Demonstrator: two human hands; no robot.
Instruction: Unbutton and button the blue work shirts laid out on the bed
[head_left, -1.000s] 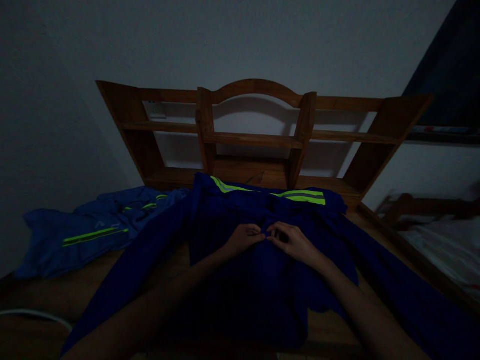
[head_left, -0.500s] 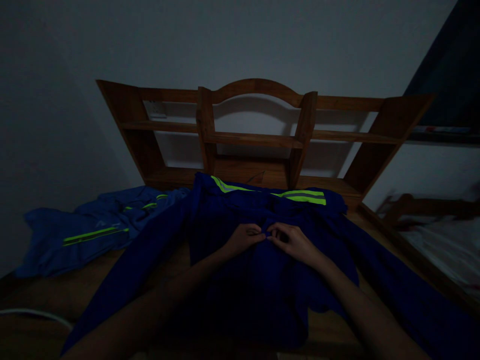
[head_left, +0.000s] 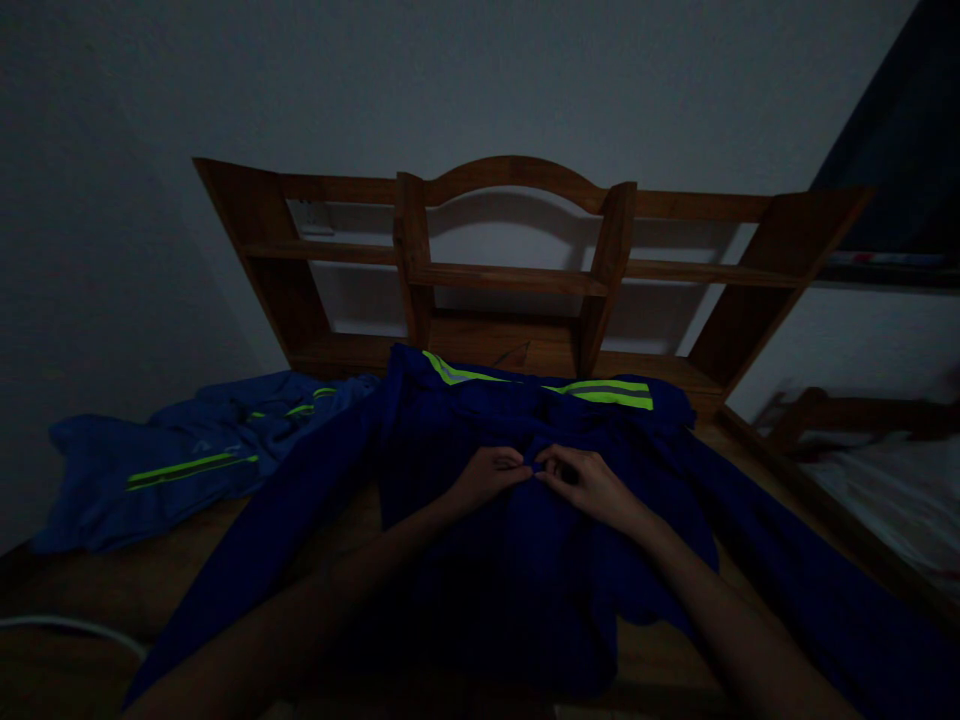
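One left hand [head_left: 489, 480], one right hand [head_left: 591, 484] — from where I'm standing, both pinching the dark blue jacket's [head_left: 525, 555] cloth — lighter blue garment [head_left: 176, 438] off left.

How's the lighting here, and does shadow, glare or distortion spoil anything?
Head view: dim overall, the jacket's lower front nearly black, though its lime strips stand out. Head view: no strong glare; soft shadows on the wall behind the shelf, whose sides splay outward, perhaps lens distortion. Head view: left hand and right hand readable, the jacket between them too dark for detail.
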